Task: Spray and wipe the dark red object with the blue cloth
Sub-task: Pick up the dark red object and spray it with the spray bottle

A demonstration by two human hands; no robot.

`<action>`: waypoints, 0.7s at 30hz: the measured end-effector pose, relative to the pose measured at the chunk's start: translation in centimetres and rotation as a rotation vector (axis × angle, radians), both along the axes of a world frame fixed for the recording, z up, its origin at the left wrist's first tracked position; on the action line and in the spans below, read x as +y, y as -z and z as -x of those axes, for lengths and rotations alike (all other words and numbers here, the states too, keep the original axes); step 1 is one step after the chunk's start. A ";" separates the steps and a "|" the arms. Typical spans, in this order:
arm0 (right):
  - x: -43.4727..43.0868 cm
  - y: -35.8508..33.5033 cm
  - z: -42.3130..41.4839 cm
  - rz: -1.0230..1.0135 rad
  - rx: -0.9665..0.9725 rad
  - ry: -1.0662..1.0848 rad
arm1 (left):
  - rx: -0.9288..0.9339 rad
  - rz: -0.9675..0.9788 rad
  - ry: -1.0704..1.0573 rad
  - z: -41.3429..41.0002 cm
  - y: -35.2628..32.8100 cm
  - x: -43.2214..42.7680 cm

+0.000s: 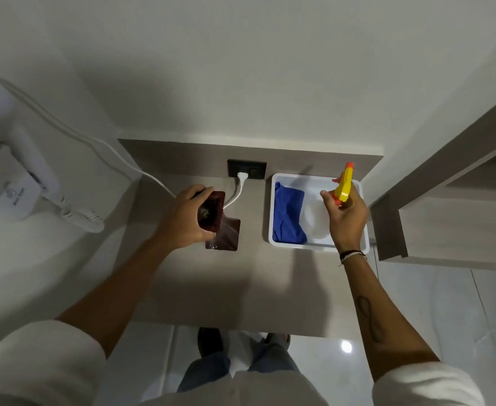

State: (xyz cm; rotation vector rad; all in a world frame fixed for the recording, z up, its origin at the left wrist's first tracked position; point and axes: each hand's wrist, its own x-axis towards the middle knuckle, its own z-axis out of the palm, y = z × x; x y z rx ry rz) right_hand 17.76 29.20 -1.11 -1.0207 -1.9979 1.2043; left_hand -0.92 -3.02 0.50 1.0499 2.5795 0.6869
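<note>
My left hand (182, 219) grips a dark red box-shaped object (213, 213) from its left side and holds it tilted above the counter. A dark red glossy flat piece (226, 237) lies on the counter just under it. My right hand (345, 219) holds a spray bottle with a yellow and orange head (344, 186) over the white tray (273, 200), nozzle pointing up and away. The bottle's body is hidden behind my hand. A blue cloth (287, 213) lies crumpled in the tray's left half.
A grey-brown counter (211, 288) ends at the wall. A black wall socket (246, 169) holds a white plug and cable (235, 197). A white wall-mounted hair dryer (30, 183) with a coiled cord hangs at the left. A wooden shelf unit (446, 218) stands at the right.
</note>
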 end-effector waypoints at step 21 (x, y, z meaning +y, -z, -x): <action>-17.6 -0.6 2.5 0.253 -0.282 -0.797 | -0.265 -0.169 0.032 2.6 2.0 -6.8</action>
